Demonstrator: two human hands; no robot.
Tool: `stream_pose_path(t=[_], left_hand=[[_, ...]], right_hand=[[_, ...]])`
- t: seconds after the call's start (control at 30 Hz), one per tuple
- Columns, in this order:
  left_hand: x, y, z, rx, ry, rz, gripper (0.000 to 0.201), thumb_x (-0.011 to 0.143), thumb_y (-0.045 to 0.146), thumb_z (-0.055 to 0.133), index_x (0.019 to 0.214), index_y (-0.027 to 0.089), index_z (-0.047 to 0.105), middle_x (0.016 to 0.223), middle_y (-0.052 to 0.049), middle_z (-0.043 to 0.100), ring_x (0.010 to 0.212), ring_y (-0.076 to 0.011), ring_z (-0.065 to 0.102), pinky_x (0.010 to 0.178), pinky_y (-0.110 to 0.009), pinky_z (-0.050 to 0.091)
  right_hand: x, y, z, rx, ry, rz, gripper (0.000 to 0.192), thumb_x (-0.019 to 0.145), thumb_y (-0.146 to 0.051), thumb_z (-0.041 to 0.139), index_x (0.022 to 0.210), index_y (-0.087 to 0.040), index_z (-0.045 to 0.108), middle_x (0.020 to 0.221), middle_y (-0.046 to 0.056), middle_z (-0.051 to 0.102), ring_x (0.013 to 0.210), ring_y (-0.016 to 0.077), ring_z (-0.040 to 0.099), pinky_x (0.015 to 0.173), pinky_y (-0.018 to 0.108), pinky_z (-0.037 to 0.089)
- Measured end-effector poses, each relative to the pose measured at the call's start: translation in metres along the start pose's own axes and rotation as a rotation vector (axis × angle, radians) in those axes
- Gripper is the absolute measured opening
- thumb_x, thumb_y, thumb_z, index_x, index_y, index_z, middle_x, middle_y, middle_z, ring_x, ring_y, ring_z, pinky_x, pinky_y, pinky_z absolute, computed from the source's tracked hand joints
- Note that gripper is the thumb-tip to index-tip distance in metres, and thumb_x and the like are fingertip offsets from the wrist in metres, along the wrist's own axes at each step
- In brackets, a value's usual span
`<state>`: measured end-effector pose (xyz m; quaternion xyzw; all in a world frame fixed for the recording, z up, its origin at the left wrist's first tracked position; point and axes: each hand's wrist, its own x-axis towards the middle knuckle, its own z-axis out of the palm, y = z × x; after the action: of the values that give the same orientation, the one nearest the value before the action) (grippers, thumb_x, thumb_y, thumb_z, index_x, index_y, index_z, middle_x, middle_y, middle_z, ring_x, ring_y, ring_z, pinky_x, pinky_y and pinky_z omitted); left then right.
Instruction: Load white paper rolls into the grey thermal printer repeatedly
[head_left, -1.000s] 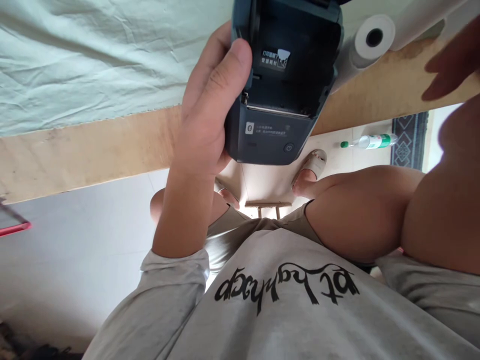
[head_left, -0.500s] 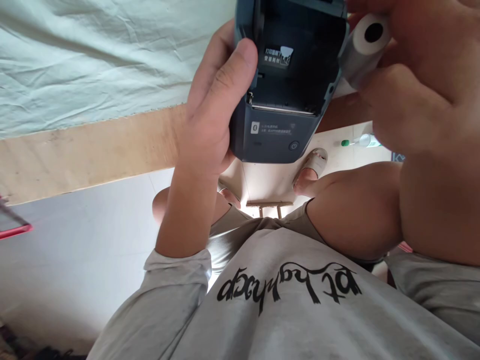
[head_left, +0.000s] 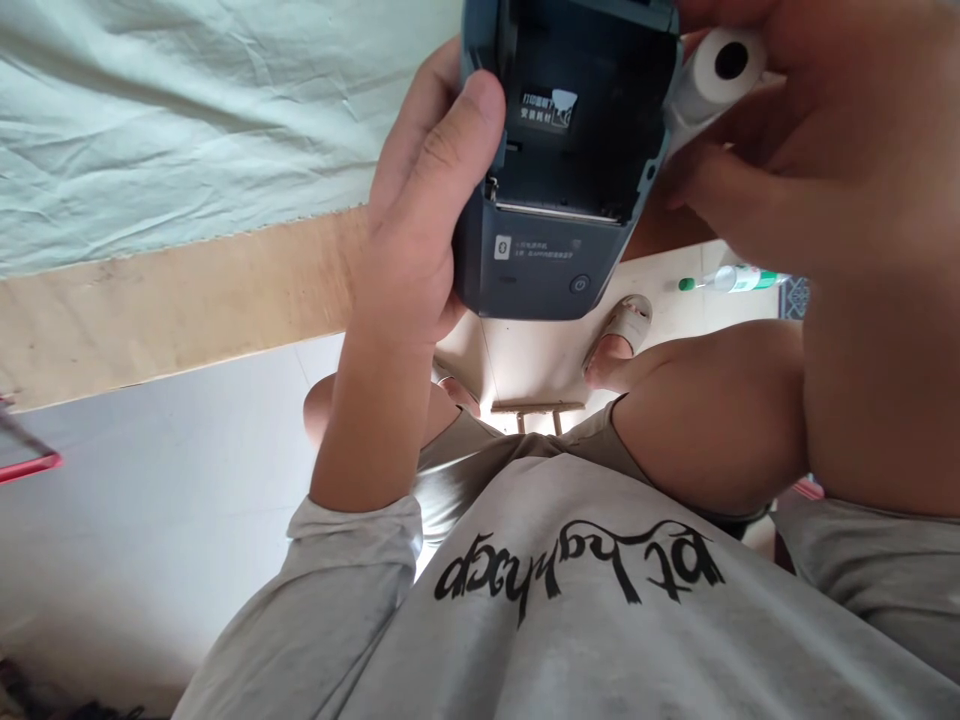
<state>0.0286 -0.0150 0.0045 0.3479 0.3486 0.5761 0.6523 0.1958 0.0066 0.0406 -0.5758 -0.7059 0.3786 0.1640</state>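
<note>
A home: tiled floor [head_left: 150, 520], patterned rug [head_left: 795, 297], cloth-covered table [head_left: 187, 290].

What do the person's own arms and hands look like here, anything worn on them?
Both hands are bare: no gloves, rings or watch show. The left hand comes from a bare forearm, with a light grey sleeve pushed up and bunched below it. The right hand and its forearm are bare too; its grey sleeve shows only near the frame's lower right.
</note>
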Motion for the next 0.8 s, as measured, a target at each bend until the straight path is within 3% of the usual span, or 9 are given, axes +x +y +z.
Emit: stream_pose_path(t=[0.1,0.27,0.33,0.47,0.53,0.67,0.8], left_hand=[[0.001,-0.002,-0.001,-0.015,-0.005,0.018,0.016,0.079,0.035,0.036,0.079,0.025,0.049,0.091,-0.001,0.059,0.101,-0.019,0.052,0.06,-0.029,0.04],[0.004,-0.003,-0.009,0.011,-0.04,0.019,0.017,0.076,0.037,0.041,0.083,0.025,0.05,0.093,-0.001,0.059,0.097,-0.02,0.054,0.065,-0.031,0.045],[0.005,-0.003,-0.012,0.038,-0.049,0.017,0.02,0.078,0.036,0.039,0.086,0.024,0.052,0.094,-0.001,0.06,0.096,-0.0204,0.053,0.065,-0.032,0.046],[0.006,-0.003,-0.016,0.063,-0.061,0.004,0.021,0.078,0.035,0.038,0.087,0.025,0.054,0.092,-0.002,0.059,0.098,-0.0232,0.053,0.058,-0.032,0.044],[0.006,-0.003,-0.017,0.08,-0.078,0.03,0.021,0.078,0.036,0.039,0.086,0.024,0.054,0.092,-0.003,0.057,0.099,-0.0236,0.053,0.056,-0.031,0.043],[0.006,-0.003,-0.016,0.069,-0.098,0.036,0.022,0.078,0.037,0.039,0.087,0.022,0.053,0.09,-0.004,0.055,0.091,-0.0206,0.055,0.057,-0.029,0.042],[0.006,-0.003,-0.015,0.031,-0.065,0.028,0.018,0.078,0.033,0.04,0.083,0.021,0.053,0.086,-0.004,0.055,0.082,-0.0153,0.053,0.062,-0.029,0.042]], right_hand=[[-0.001,0.002,-0.001,-0.298,0.018,-0.06,0.052,0.068,-0.025,0.041,0.119,-0.031,0.033,0.11,-0.014,0.042,0.076,-0.0131,0.039,0.061,0.007,0.03],[-0.003,0.011,-0.001,-0.35,0.154,-0.147,0.041,0.065,-0.025,0.043,0.106,-0.02,0.045,0.083,-0.005,0.046,0.067,-0.0077,0.032,0.063,0.016,0.026],[-0.003,0.015,0.002,-0.396,0.176,-0.22,0.034,0.065,-0.023,0.041,0.097,-0.017,0.05,0.089,-0.001,0.045,0.078,-0.0034,0.036,0.07,0.018,0.029],[-0.003,0.019,0.008,-0.422,0.157,-0.258,0.035,0.07,-0.03,0.041,0.101,-0.018,0.051,0.104,0.004,0.037,0.103,0.0056,0.037,0.085,0.019,0.035],[-0.004,0.019,0.008,-0.423,0.171,-0.251,0.036,0.069,-0.028,0.043,0.104,-0.02,0.049,0.104,0.003,0.038,0.101,0.0049,0.039,0.086,0.02,0.035],[-0.007,0.019,0.006,-0.258,0.182,-0.229,0.054,0.062,-0.014,0.044,0.115,-0.02,0.037,0.102,0.0,0.046,0.087,0.0012,0.045,0.073,0.018,0.035],[-0.007,0.021,0.006,-0.353,0.132,-0.275,0.045,0.063,-0.017,0.044,0.108,-0.017,0.045,0.098,0.001,0.047,0.093,0.0031,0.043,0.081,0.018,0.036]])
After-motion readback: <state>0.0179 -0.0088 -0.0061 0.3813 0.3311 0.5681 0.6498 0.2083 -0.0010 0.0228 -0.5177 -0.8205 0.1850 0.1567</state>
